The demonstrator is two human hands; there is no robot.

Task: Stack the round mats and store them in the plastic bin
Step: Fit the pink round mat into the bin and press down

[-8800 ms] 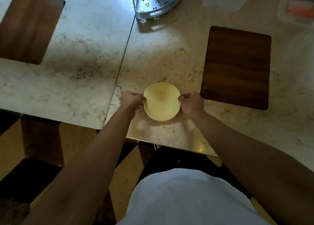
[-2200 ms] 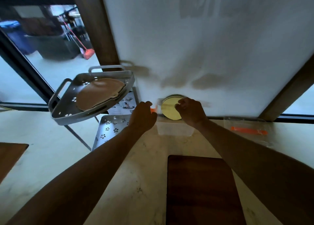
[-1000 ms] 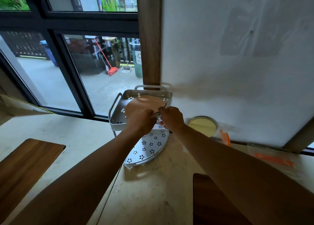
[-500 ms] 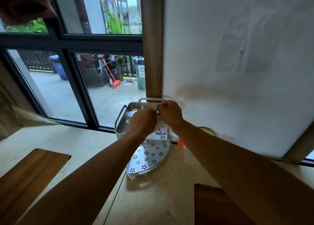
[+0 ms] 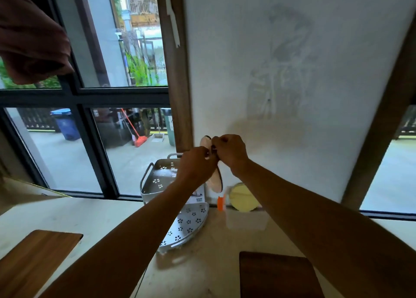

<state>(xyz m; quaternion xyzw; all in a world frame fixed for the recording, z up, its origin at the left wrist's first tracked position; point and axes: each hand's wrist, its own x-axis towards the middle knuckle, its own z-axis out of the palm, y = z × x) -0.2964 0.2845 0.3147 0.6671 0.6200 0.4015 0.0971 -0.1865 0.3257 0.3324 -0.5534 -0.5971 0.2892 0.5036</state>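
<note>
Both hands are raised in front of the white wall, above the metal rack. My left hand and my right hand pinch a thin pinkish-brown round mat held on edge, nearly vertical; its top pokes out above the fingers and its lower part hangs below them. A stack of pale yellow round mats stands on edge inside a clear plastic bin with an orange latch, against the wall on the counter.
A white two-tier corner rack with flower cut-outs stands left of the bin. Dark wooden boards lie at bottom right and bottom left of the marble counter. Windows are on the left.
The pinkish-brown mat has been lifted off the rack's top tier and turned on edge. Both hands rose with it. Earlier, the yellow stack went from the counter into the bin.
</note>
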